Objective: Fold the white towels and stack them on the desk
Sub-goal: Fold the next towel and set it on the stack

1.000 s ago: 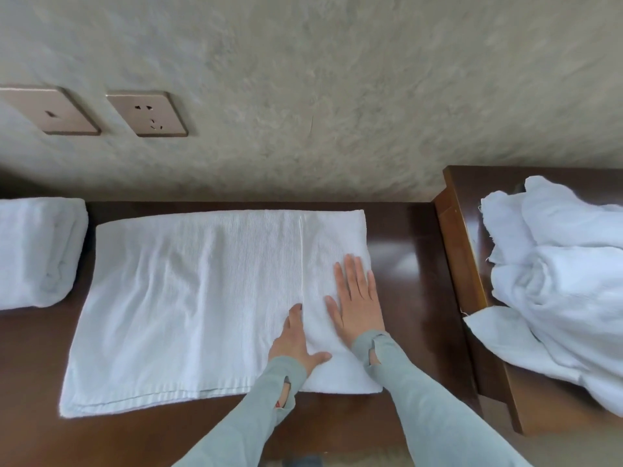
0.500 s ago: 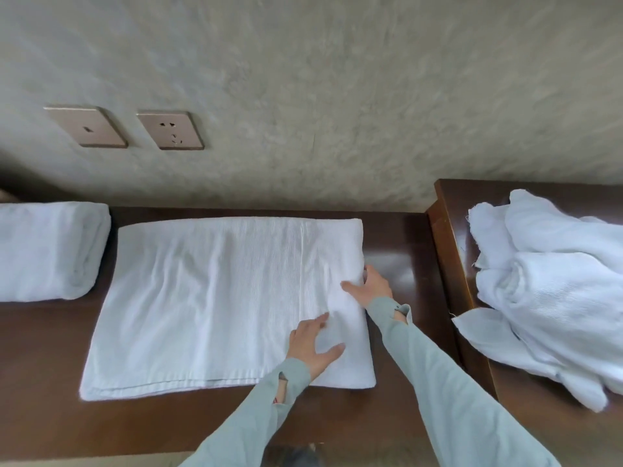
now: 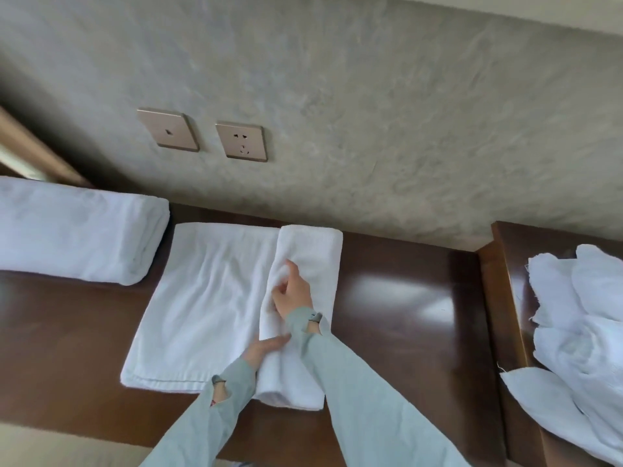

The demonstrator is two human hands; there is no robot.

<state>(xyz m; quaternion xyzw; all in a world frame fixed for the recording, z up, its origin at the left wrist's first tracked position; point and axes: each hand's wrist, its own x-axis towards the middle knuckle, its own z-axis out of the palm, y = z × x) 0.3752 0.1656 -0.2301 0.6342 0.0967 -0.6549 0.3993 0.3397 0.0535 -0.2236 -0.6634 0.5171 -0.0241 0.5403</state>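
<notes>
A white towel (image 3: 205,305) lies flat on the dark wooden desk (image 3: 404,325), its right end turned over leftward into a thick fold (image 3: 313,251). My right hand (image 3: 292,290) grips the top of that fold, fingers curled into the cloth. My left hand (image 3: 266,349) is tucked under the fold's left edge, nearer the desk's front, fingers hidden in the cloth. A folded white towel (image 3: 77,230) rests at the desk's far left.
A heap of unfolded white towels (image 3: 583,332) sits on a higher wooden surface (image 3: 505,251) to the right. Two wall plates (image 3: 241,141) are set in the grey wall behind the desk. A wooden frame edge (image 3: 30,150) shows at the far left.
Both hands went from pressing flat on the towel's right part to gripping it; the right end has been turned over leftward into a fold. The camera has shifted left.
</notes>
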